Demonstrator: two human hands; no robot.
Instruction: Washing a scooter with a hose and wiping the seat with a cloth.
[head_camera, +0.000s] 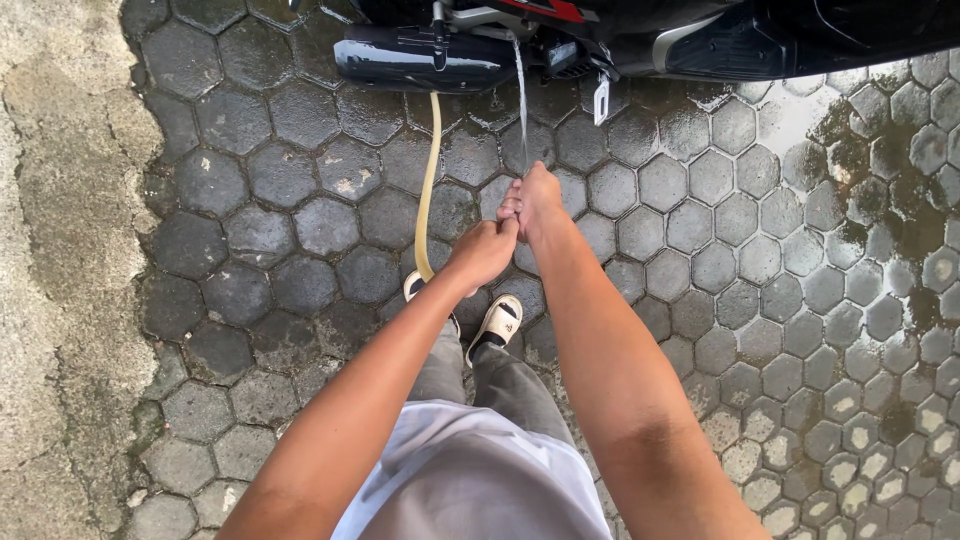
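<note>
Biggest thing here is the paving (300, 210), wet dark hexagon blocks filling nearly the whole view, with a rough concrete strip (55, 250) down the left edge and puddles off to the right. Along the top sits a black scooter (700, 35), only its underside showing, with a dark muffler (415, 58) sticking out toward the left and a small white tag hanging beneath the body.

The person stands facing it in a white shirt, grey trousers and white sandals (497, 322), both bare arms stretched out forward. A yellowish hose (430, 170) runs from under the muffler, down across the blocks to just beside the feet, where it slips behind the left arm.

The left hand (483, 250) is curled into a fist, and the right hand (533, 203) is clamped right against it, knuckles touching. Whatever they're squeezing is hidden inside the grip, likely the hose end, but can't tell for sure. A thin water stream (521, 95) shoots from the right hand's top up to the scooter's underside.
</note>
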